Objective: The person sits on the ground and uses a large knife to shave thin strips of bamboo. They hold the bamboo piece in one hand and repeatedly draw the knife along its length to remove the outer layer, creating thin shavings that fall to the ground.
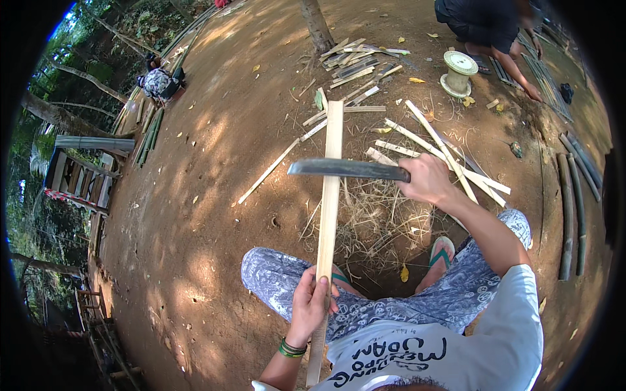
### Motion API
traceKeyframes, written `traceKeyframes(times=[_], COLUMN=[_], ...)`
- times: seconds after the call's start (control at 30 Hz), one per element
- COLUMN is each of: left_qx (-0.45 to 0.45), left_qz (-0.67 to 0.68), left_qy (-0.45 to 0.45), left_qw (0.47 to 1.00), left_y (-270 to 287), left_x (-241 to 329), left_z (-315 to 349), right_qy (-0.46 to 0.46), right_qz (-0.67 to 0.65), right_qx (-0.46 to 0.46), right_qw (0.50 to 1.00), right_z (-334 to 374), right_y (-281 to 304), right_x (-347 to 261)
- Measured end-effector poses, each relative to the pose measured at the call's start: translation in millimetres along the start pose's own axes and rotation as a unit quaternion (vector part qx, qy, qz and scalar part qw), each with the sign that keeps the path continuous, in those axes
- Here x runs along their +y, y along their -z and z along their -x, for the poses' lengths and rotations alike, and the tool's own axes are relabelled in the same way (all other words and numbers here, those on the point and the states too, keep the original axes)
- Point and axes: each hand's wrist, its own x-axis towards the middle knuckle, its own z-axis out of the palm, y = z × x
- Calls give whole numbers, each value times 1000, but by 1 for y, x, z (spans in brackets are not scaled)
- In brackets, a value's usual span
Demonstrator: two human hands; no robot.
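My left hand (pixel 310 301) is closed round the lower part of a long pale bamboo strip (pixel 330 202), which points away from me between my knees. In my right hand (pixel 425 179) is the handle of a machete (pixel 349 169). Its dark, broad blade lies across the strip toward the left, over the upper half; whether the edge touches the wood I cannot tell. Thin curled shavings (pixel 378 228) cover the ground beneath the blade, near my sandalled feet (pixel 440 257).
Loose pale strips (pixel 450 156) lie ahead on the right. Farther off are a pile of split pieces (pixel 358 62) by a tree trunk (pixel 317 26) and a cable spool (pixel 458 73). A person (pixel 486 29) crouches at far right; another (pixel 158 81) sits far left. Dark poles (pixel 566 215) lie right.
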Motion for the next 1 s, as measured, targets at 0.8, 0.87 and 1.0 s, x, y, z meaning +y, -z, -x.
traceKeyframes(times=[0.8,0.87,1.0], left_qx=[-38,-33,-25], left_qz=[39,34,13], left_qy=[2,-10,-19], left_qw=[998,999,999], left_y=[-18,-21,-22], left_x=[4,8,10], left_z=[23,13,10], right_qy=[37,80,128], right_qz=[20,25,50], right_qx=[158,64,21], right_qw=[986,994,990], right_z=[-11,2,18], right_y=[10,-2,0], right_x=[23,1,-30])
